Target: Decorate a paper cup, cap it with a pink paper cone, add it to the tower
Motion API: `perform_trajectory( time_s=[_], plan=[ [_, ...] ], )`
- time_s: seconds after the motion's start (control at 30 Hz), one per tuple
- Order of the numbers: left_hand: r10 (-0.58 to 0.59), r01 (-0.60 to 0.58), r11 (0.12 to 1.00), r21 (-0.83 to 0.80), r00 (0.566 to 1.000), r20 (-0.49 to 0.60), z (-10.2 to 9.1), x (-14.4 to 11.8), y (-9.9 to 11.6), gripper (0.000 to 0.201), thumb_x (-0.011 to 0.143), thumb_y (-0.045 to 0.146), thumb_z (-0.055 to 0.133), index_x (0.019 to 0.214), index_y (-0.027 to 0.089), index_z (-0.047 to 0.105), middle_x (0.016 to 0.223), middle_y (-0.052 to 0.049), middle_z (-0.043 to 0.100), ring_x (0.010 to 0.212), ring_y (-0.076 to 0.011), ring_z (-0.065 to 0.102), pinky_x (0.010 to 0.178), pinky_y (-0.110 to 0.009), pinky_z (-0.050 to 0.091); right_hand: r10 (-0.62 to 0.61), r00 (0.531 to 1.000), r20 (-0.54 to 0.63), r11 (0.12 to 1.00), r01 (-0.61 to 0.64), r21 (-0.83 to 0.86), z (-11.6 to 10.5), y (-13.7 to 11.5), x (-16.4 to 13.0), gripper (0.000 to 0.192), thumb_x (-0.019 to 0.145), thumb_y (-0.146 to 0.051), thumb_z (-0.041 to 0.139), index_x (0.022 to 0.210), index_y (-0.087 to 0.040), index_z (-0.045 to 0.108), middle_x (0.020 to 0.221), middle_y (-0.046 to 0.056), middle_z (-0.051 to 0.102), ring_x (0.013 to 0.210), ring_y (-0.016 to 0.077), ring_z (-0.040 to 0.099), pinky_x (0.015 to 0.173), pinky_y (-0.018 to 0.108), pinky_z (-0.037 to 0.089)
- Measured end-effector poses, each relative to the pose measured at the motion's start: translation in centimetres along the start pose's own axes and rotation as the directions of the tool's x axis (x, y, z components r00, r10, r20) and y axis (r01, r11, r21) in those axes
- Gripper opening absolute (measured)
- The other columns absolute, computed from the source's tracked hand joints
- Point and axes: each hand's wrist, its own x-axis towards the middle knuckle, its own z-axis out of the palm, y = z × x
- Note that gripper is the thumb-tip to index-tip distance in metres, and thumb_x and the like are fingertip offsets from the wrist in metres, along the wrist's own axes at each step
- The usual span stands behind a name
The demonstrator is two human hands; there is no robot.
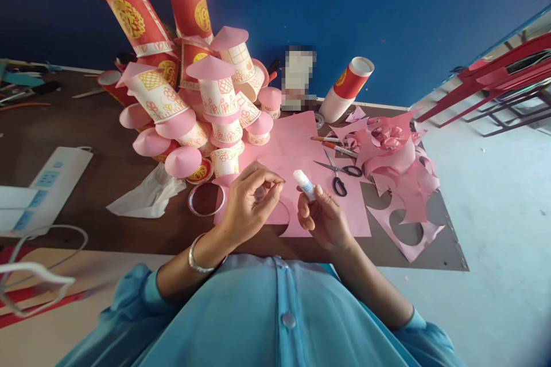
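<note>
My right hand (325, 215) grips a small white glue stick (305, 185) with a blue label, its white end pointing up and to the left. Just left of it, my left hand (253, 198) is closed in a pinch, thumb and index finger close together; anything between them is too small to make out. Under both hands lie sheets of pink paper (340, 215), one with a curved line or cut edge beside my left hand. Open scissors (338, 172) with black handles rest on the paper beyond my right hand.
Paper-cup towers (217, 92) with pink cone roofs stand at the back left. Stacked cups (344, 92) lean near the wall. Pink scraps (396, 155) cover the right side. A tape roll (206, 199), crumpled white plastic (148, 192) and a power strip (54, 183) lie left.
</note>
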Motion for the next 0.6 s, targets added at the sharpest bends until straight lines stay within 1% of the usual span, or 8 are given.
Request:
perform_trajectory(
  time_s=[0.1,0.17,0.23,0.3,0.37,0.47,0.53,0.6],
  plan=[
    [0.062,-0.065,0.998,0.014,0.988,0.141,-0.7,-0.6,-0.8,0.015,0.097,0.019,0.067,0.082,0.020,0.067,0.074,0.000,0.061,0.066,-0.0111,0.056,0.061,-0.023,0.046,-0.099,0.993,-0.071,0.994,0.096,-0.042,-0.7,-1.0,0.2,0.032,0.091,-0.052,0.074,0.089,-0.020,0.069,0.066,-0.004,0.062,0.045,0.0065,0.050,0.046,0.020,0.043],
    [0.113,-0.132,0.990,0.055,0.957,0.266,-0.9,-1.4,-1.6,0.017,0.098,0.022,0.068,0.081,0.019,0.067,0.074,0.000,0.061,0.064,-0.0103,0.059,0.059,-0.021,0.046,-0.195,0.970,-0.144,0.977,0.180,-0.111,-1.4,-2.0,0.6,0.028,0.083,-0.045,0.083,0.094,-0.022,0.071,0.066,-0.005,0.060,0.049,0.0072,0.050,0.050,0.022,0.044],
    [0.110,-0.178,0.967,0.185,0.937,0.330,-0.8,-2.4,-2.6,0.012,0.101,0.021,0.062,0.095,0.020,0.071,0.087,-0.003,0.068,0.071,-0.0120,0.067,0.062,-0.022,0.050,-0.297,0.935,-0.192,0.938,0.249,-0.239,-2.3,-3.1,1.0,0.029,0.080,-0.043,0.086,0.096,-0.022,0.074,0.066,-0.006,0.058,0.050,0.0081,0.049,0.051,0.024,0.043],
    [0.053,-0.213,0.905,0.368,0.915,0.400,-0.5,-3.4,-3.4,0.023,0.104,0.016,0.050,0.114,0.021,0.070,0.108,-0.006,0.073,0.077,-0.0137,0.072,0.063,-0.023,0.054,-0.398,0.899,-0.183,0.861,0.297,-0.413,-3.0,-4.1,1.5,0.027,0.081,-0.044,0.085,0.094,-0.023,0.074,0.069,-0.005,0.060,0.053,0.0088,0.050,0.052,0.025,0.044],
    [-0.011,-0.263,0.825,0.501,0.878,0.479,-0.1,-3.9,-3.9,0.032,0.105,0.012,0.042,0.122,0.020,0.068,0.124,-0.008,0.074,0.080,-0.0156,0.076,0.064,-0.025,0.057,-0.475,0.871,-0.124,0.731,0.313,-0.606,-3.3,-4.8,1.9,0.022,0.087,-0.043,0.081,0.097,-0.024,0.075,0.075,-0.003,0.063,0.058,0.0103,0.054,0.056,0.025,0.048],
    [-0.040,-0.349,0.752,0.560,0.823,0.566,0.3,-4.1,-4.3,0.037,0.103,0.008,0.039,0.127,0.018,0.066,0.135,-0.010,0.073,0.095,-0.0209,0.079,0.072,-0.030,0.062,-0.547,0.836,0.045,0.448,0.337,-0.828,-3.0,-5.5,2.6,0.015,0.090,-0.038,0.078,0.097,-0.025,0.076,0.093,0.001,0.071,0.073,0.0139,0.064,0.064,0.027,0.054],
    [-0.034,-0.394,0.722,0.569,0.801,0.598,0.4,-3.9,-4.5,0.039,0.102,0.006,0.040,0.131,0.016,0.065,0.137,-0.011,0.072,0.103,-0.0233,0.079,0.074,-0.031,0.063,-0.550,0.820,0.160,0.273,0.358,-0.893,-2.6,-5.5,3.1,0.011,0.092,-0.035,0.076,0.095,-0.024,0.076,0.096,0.002,0.074,0.079,0.0158,0.067,0.069,0.029,0.056],
    [-0.024,-0.412,0.700,0.584,0.804,0.595,0.3,-3.7,-4.8,0.041,0.100,0.004,0.042,0.132,0.015,0.064,0.137,-0.013,0.072,0.103,-0.0245,0.079,0.074,-0.032,0.064,-0.530,0.814,0.238,0.155,0.369,-0.916,-2.3,-5.3,3.6,0.010,0.094,-0.032,0.074,0.095,-0.023,0.074,0.096,0.003,0.075,0.078,0.0161,0.068,0.069,0.029,0.057]
  ],
)
